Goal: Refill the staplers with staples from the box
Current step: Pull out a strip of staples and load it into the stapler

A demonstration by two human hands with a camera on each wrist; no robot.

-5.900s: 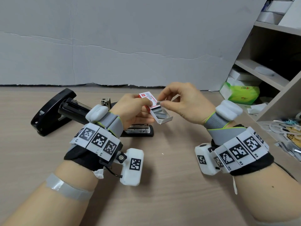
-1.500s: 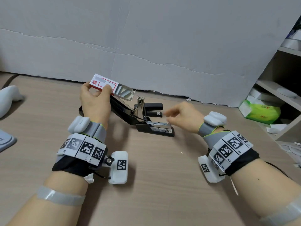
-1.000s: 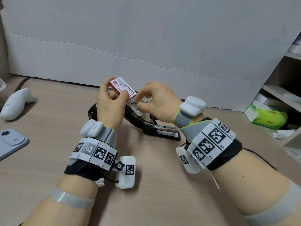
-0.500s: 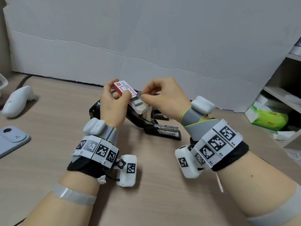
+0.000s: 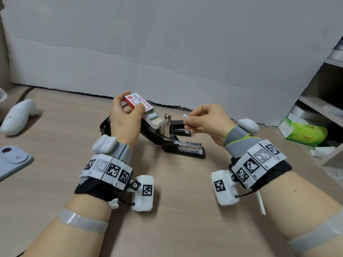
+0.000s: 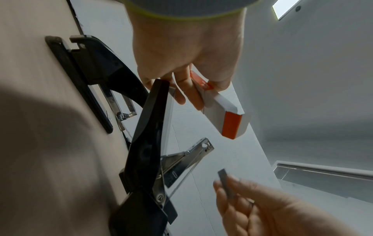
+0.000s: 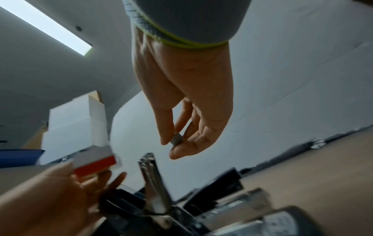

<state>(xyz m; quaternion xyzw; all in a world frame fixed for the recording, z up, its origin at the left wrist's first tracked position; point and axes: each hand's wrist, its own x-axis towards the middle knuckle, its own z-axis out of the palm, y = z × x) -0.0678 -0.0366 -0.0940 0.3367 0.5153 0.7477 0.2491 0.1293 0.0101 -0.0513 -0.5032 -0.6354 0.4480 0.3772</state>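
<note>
My left hand grips a red and white staple box with its inner tray slid out, held above the black stapler. The stapler lies on the desk with its top swung open and its metal magazine showing. My right hand is to the right of the box, pinching a short strip of staples between thumb and fingertips. The left wrist view shows the box in my fingers and the strip below it. The right wrist view shows the strip above the open stapler.
A second black stapler lies behind the open one. A white controller and a grey phone lie at the left. A green packet sits by the shelf unit on the right. A grey board stands behind the desk.
My right hand has drawn away from the box to the right with a strip of staples pinched in it. The left hand and box have stayed nearly still.
</note>
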